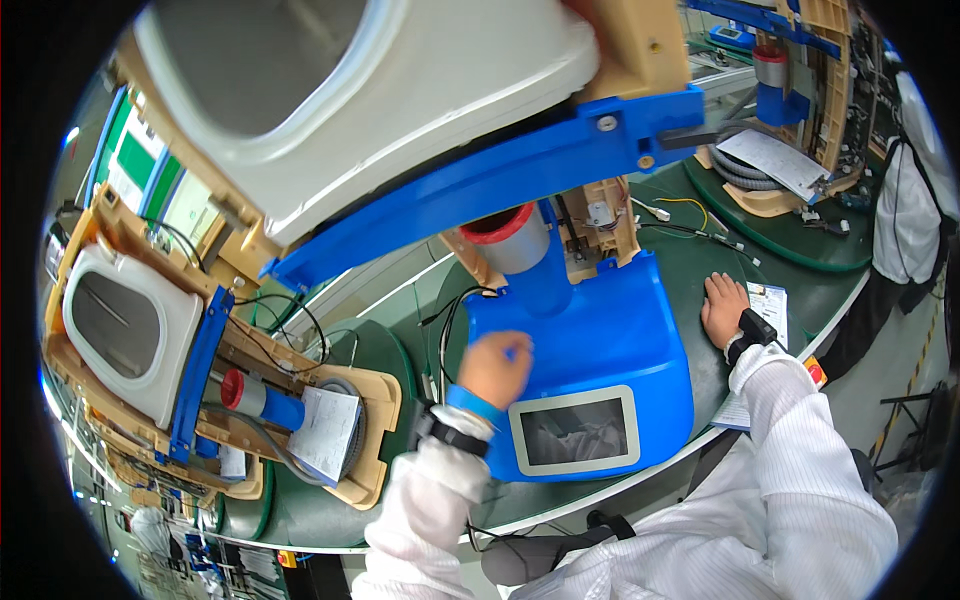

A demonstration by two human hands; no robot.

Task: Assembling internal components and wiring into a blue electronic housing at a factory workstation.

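My left hand (497, 370) hovers above the left side of a blue machine base (600, 330), its fingers curled and somewhat blurred. A spot of blue shows between thumb and fingers; what they pinch, if anything, cannot be made out. Set into the base's near end is a dark screen (575, 432) in a pale frame. Behind it rises a grey cylinder (510, 245) with a red rim. Flat on the green work surface (715, 385), right of the base, lies my right hand (724, 308), fingers stretched out and empty, beside a printed sheet (768, 310).
Overhead, a blue crossbar (480, 175) carries a large white housing (430, 110). Loose cables (690, 230) trail behind the base. A similar unit (135, 325) stands left, another (790, 110) far right. A red button (815, 372) sits near the table edge; a person (905, 220) stands at right.
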